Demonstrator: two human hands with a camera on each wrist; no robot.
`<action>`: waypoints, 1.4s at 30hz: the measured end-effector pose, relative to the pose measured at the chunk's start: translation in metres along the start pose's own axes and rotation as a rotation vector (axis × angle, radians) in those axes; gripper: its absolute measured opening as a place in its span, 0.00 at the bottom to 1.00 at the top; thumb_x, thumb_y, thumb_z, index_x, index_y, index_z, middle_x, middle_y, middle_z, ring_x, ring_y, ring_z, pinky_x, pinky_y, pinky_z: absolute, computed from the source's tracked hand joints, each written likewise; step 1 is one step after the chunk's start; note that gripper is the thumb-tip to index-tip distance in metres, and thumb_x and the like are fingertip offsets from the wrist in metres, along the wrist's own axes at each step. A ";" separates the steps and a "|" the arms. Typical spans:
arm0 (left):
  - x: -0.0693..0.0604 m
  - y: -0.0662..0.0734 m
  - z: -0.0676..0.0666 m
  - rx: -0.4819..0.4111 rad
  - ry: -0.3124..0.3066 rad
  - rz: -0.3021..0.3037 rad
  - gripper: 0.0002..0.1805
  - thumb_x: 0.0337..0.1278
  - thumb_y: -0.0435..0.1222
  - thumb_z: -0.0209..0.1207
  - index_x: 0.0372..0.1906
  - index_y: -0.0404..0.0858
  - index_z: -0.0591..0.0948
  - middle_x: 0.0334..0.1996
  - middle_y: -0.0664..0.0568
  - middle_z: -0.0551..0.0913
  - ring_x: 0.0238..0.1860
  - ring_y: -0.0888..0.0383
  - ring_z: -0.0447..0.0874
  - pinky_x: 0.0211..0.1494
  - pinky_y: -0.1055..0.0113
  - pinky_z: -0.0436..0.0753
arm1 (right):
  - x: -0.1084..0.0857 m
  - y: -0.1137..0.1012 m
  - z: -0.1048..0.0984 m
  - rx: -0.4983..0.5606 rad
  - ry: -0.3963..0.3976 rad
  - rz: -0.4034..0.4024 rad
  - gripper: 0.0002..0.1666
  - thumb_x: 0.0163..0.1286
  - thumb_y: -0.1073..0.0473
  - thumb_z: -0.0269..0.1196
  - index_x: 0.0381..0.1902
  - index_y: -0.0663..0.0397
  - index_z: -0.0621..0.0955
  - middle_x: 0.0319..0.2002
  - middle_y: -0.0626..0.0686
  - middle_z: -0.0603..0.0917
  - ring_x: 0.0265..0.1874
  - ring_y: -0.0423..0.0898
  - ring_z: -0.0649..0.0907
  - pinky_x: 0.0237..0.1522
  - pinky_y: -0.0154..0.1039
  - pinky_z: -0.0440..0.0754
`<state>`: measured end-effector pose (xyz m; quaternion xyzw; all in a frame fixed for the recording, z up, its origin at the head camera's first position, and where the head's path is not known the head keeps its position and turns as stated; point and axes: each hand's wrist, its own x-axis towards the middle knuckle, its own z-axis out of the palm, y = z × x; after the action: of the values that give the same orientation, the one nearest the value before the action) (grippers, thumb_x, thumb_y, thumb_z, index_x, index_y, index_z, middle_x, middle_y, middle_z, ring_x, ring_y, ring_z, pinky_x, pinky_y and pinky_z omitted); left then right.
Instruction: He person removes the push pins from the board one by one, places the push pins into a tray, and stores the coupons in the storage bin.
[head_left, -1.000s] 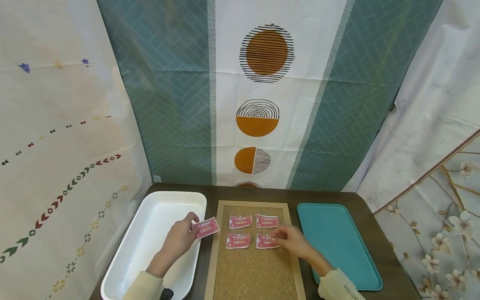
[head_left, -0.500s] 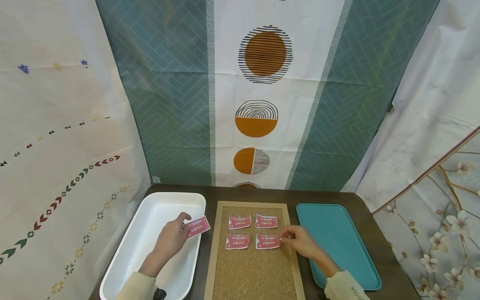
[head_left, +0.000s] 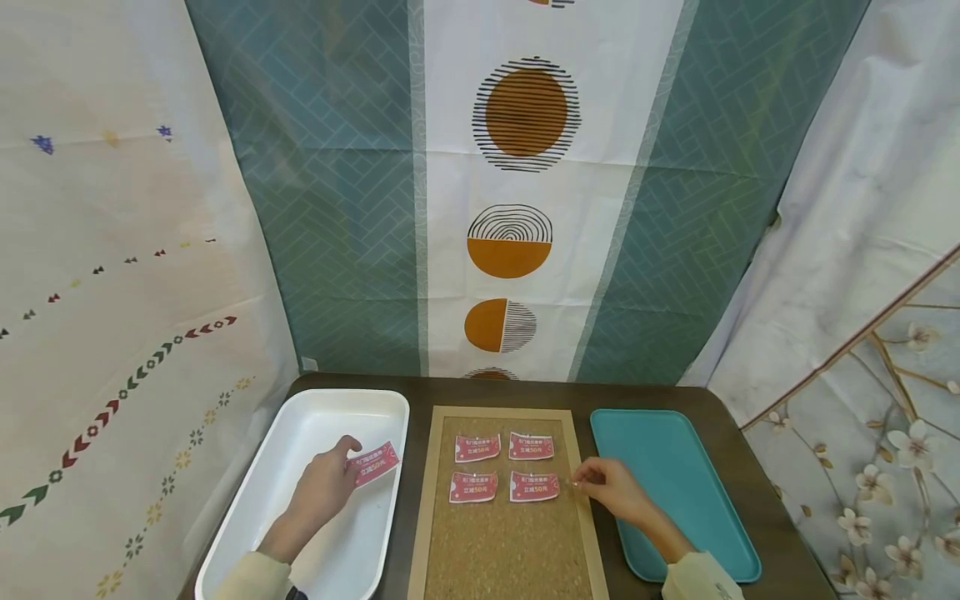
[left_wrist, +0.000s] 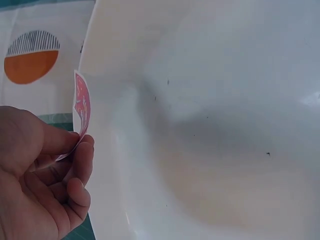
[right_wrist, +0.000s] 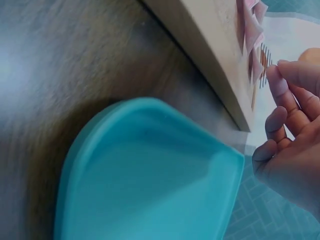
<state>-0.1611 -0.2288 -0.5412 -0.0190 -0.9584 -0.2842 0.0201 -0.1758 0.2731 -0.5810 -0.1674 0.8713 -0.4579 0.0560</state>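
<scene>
Head view puts the left hand [head_left: 324, 486] over the white tray [head_left: 322, 417], thumb and fingers pinching a pink coupon [head_left: 375, 464] that juts rightward from the fingertips. Four more coupons [head_left: 534, 487] sit on the corkboard [head_left: 510, 542], left of the right hand [head_left: 611, 490], whose thumb and forefinger tips meet; whether they pinch something tiny, I cannot tell. Beneath the left hand, the white tray shows dark specks [left_wrist: 268, 153]; beside the right hand, the teal tray [head_left: 675, 467] shows no contents I can make out. Probably coupons are being put up or taken down; the next move likely calls for keeping the held one flat.
</scene>
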 end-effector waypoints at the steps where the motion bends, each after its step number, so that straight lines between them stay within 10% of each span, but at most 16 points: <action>1: 0.000 -0.001 0.000 0.000 -0.002 0.000 0.17 0.68 0.29 0.64 0.58 0.30 0.78 0.28 0.47 0.88 0.22 0.60 0.78 0.23 0.68 0.76 | -0.001 0.001 -0.001 0.001 0.002 0.006 0.03 0.69 0.69 0.68 0.40 0.63 0.87 0.36 0.55 0.88 0.34 0.34 0.80 0.36 0.34 0.81; 42: 0.009 -0.034 0.001 0.049 -0.099 -0.115 0.19 0.69 0.28 0.61 0.61 0.27 0.76 0.30 0.45 0.87 0.25 0.58 0.81 0.24 0.66 0.77 | -0.026 0.049 -0.035 -0.103 0.188 0.182 0.03 0.66 0.67 0.72 0.37 0.57 0.88 0.33 0.48 0.88 0.35 0.35 0.81 0.41 0.36 0.79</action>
<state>-0.1718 -0.2570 -0.5603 0.0223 -0.9643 -0.2602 -0.0431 -0.1715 0.3351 -0.6019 -0.0466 0.9066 -0.4193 0.0066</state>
